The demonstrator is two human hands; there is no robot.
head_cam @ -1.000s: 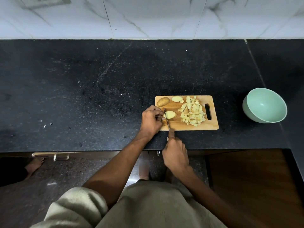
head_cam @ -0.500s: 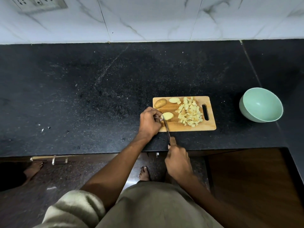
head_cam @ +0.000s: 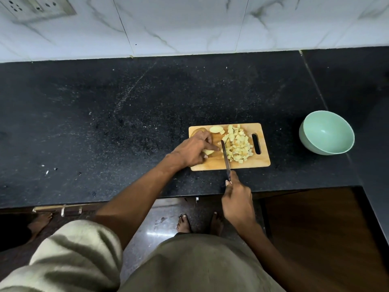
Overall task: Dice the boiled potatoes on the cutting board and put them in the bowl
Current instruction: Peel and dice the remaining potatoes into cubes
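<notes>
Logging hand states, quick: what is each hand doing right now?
Left hand: fingers on a potato piece, index extended.
Right hand: grips the knife.

a home kitchen is showing here: a black speckled stone counter (head_cam: 126,123) is running under white marble-look wall tiles (head_cam: 189,24), a wall socket (head_cam: 37,6) is sitting above, and bare feet (head_cam: 184,224) are standing on the floor.

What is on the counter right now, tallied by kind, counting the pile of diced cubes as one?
Cutting board: 1
Knife: 1
Bowl: 1, green
Uncut potato pieces: 3 (whole potato, half, piece under left hand)
Diced pile: 1
Total: 7
</notes>
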